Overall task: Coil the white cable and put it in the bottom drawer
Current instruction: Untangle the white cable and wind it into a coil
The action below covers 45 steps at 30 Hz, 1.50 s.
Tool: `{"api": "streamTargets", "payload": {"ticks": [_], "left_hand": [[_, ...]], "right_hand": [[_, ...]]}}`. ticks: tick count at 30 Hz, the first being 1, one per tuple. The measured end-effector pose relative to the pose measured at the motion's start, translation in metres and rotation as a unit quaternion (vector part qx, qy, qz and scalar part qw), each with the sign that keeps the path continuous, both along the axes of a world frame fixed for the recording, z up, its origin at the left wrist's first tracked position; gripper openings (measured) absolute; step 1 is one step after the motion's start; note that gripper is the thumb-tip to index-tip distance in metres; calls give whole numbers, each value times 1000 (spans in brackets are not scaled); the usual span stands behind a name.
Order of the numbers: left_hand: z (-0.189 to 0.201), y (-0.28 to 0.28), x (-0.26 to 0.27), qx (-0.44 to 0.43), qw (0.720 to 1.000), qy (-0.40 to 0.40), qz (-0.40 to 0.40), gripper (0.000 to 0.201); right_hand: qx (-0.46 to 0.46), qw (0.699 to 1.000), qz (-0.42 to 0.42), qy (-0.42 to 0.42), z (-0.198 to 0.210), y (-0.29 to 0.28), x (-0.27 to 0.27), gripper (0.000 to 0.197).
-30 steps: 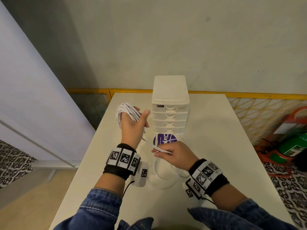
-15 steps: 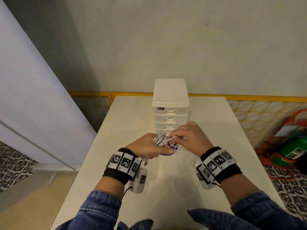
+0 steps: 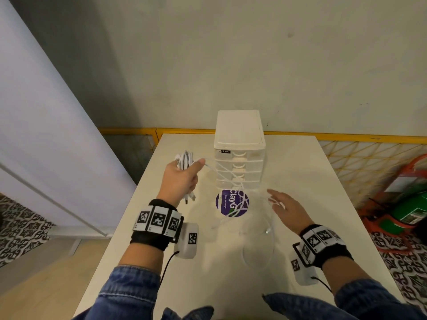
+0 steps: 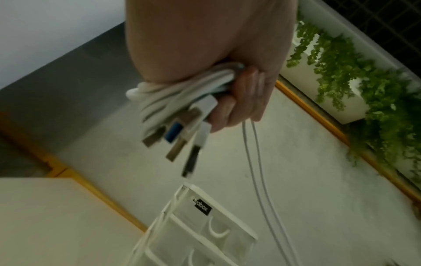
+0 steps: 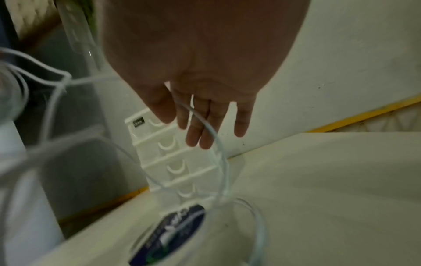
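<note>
My left hand [image 3: 182, 179] is raised left of the white drawer unit [image 3: 239, 158] and grips a bundle of coiled white cable [image 3: 184, 158]. In the left wrist view the cable loops [image 4: 182, 93] and several USB plugs stick out of the left hand [image 4: 239, 97]. Loose strands run from the bundle across the drawer fronts down to the table, over a round purple sticker [image 3: 232, 203]. My right hand [image 3: 280, 205] hovers right of the sticker with straight, spread fingers [image 5: 205, 124]; a loose strand [image 5: 218, 144] passes under them. All drawers [image 5: 175, 167] look closed.
The white table [image 3: 300, 172] has its edges close at left and right. A yellow-framed mesh fence [image 3: 360, 162] runs behind it. A green and orange object [image 3: 413, 209] stands on the floor at right. A light panel [image 3: 46, 125] leans at left.
Half a second ago both hands were together at the sticker winding the cable. Now my left hand has lifted the bundle up and left, and my right hand has let go and moved right.
</note>
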<state>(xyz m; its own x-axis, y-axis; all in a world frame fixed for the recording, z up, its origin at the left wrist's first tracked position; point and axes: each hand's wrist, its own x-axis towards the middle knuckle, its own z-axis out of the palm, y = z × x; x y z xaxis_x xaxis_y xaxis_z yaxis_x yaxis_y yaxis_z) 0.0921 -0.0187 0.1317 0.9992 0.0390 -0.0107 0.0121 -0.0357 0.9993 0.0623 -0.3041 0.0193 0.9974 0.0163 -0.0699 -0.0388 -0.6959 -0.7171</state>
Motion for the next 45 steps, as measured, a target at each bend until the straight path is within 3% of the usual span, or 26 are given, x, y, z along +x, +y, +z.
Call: {"api": "streamTargets", "payload": {"ticks": [3, 5, 7, 11, 13, 18, 23, 28, 32, 35, 38, 41, 45], "left_hand": [[-4, -15, -4, 14, 999, 18, -24, 30], [-5, -24, -6, 25, 998, 24, -42, 30], [-5, -35, -8, 27, 997, 23, -68, 32], [1, -39, -7, 2, 998, 12, -65, 32], [1, -28, -3, -4, 999, 19, -46, 32], [-14, -13, -2, 9, 998, 58, -33, 36], [-26, -27, -8, 31, 988, 77, -130, 40], [-26, -50, -23, 72, 963, 91, -244, 31], [-15, -50, -25, -49, 951, 56, -299, 37], [-8, -46, -20, -183, 930, 56, -314, 33], [-3, -47, -18, -284, 897, 66, -332, 31], [5, -48, -15, -357, 869, 56, -339, 33], [13, -48, -13, -409, 851, 44, -326, 35]], "right_hand": [[136, 986, -11, -93, 30, 17, 2, 51], [163, 977, 27, -132, 52, 37, 3, 55], [147, 979, 78, -118, 69, 58, 6, 64], [165, 978, 105, -72, 66, 78, 7, 23], [182, 978, 83, -59, 58, 74, 5, 21], [139, 978, 47, -151, 65, 69, 6, 18], [192, 939, 21, -285, 101, 63, 9, 13], [190, 925, -16, -329, 110, 59, 20, 12], [161, 947, -31, -276, 96, 47, 30, 12], [133, 972, -8, -195, 77, 46, 32, 12], [161, 971, 11, -177, 64, 53, 27, 14], [162, 975, 21, -153, 53, 61, 23, 19], [87, 985, 31, -147, 37, 67, 20, 22]]}}
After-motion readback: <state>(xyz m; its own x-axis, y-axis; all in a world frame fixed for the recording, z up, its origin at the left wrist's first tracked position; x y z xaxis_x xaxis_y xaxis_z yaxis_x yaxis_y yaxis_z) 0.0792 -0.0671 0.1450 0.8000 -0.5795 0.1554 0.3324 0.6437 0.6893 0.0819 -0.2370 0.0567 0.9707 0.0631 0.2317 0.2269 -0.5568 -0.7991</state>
